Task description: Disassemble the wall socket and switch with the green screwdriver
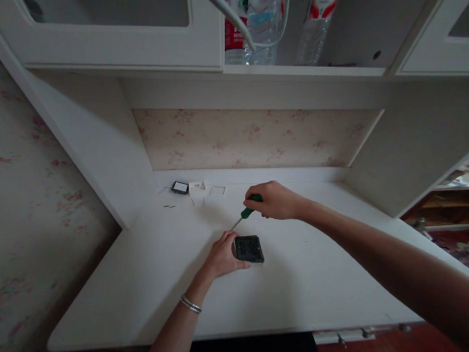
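Note:
My left hand point(222, 258) grips a black square plastic casing point(249, 249) by its left side, fingers behind and thumb along the near edge. The casing is at or just above the white tabletop; I cannot tell which. In my right hand point(275, 200) is a screwdriver point(246, 212) with a green handle, held tilted. Its thin metal shaft slants down and left to the fingertips of my left hand, near the casing's far left corner. Those fingertips hide where the tip ends.
Toward the back left of the white desk point(154, 292) lie a small black part with a white face point(180, 187), a white piece point(197, 187), a thin frame point(218, 190) and small dark strips point(169, 206). Above, plastic bottles point(264, 20) stand in a cabinet behind a hanging white cable point(224, 10).

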